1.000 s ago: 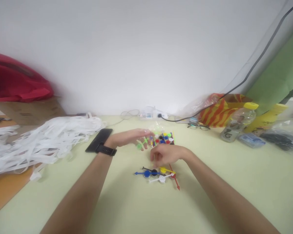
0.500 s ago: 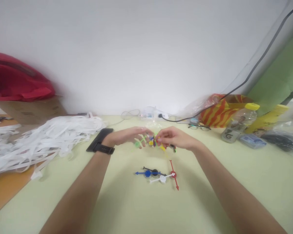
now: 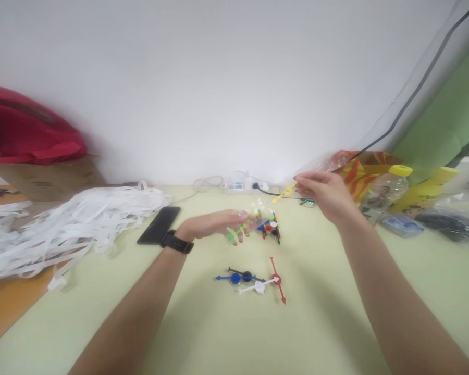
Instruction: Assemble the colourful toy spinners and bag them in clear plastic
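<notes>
Raised over the back of the table, my right hand (image 3: 321,191) pinches a yellow arrow spinner (image 3: 288,191) by one end. My left hand (image 3: 224,224) is closed around a light green arrow spinner (image 3: 231,237), partly hidden by the fingers. Just right of that hand lies a pile of mixed-colour spinners (image 3: 271,229) with clear plastic near it. Closer to me on the table are a blue spinner (image 3: 235,278), a black spinner (image 3: 247,276), a white spinner (image 3: 260,286) and a red spinner (image 3: 276,279), some overlapping.
A phone (image 3: 159,225) lies beside my left wrist. White strips (image 3: 89,224) are heaped at left, near a cardboard box (image 3: 50,178) under a red bag (image 3: 31,127). A power strip (image 3: 242,187) sits by the wall. At right are a bottle (image 3: 386,190) and a tissue pack (image 3: 402,225).
My right hand has moved up and right, away from my left hand, carrying the yellow spinner. The pile behind is now more exposed. My left hand has shifted slightly right.
</notes>
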Demonstrator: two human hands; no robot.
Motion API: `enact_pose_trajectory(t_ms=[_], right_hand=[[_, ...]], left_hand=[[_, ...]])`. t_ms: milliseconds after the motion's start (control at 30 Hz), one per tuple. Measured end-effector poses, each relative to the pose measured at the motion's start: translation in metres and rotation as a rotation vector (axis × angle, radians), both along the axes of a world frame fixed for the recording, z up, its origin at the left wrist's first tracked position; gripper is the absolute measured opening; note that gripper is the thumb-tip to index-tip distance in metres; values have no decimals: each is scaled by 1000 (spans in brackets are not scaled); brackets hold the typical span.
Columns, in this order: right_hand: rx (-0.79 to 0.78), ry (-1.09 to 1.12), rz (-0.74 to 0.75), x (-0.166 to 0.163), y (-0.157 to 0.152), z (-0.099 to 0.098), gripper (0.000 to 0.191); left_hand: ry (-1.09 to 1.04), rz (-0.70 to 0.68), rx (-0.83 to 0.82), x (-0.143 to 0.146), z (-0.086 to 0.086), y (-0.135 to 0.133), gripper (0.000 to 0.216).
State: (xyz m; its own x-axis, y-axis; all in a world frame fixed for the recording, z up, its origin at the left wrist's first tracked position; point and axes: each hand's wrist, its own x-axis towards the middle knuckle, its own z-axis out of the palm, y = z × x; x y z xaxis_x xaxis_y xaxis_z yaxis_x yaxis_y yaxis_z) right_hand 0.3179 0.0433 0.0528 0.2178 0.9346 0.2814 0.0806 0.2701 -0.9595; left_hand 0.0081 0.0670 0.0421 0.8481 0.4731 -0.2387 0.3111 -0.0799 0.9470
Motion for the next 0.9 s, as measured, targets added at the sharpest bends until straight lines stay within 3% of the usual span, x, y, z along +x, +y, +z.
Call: enact_pose_trajectory(t_ms=[400, 600, 900], right_hand=[[-57, -269, 172, -43, -7, -6, 25], [-107, -360, 298, -43, -5, -13, 17], [-192, -476, 412, -41, -11, -7, 13]], left_hand=[[-111, -25, 22, 17, -1, -10, 42], [-87, 23, -6, 14, -6, -5, 43], [-72, 38, -19, 15, -13, -3, 44]])
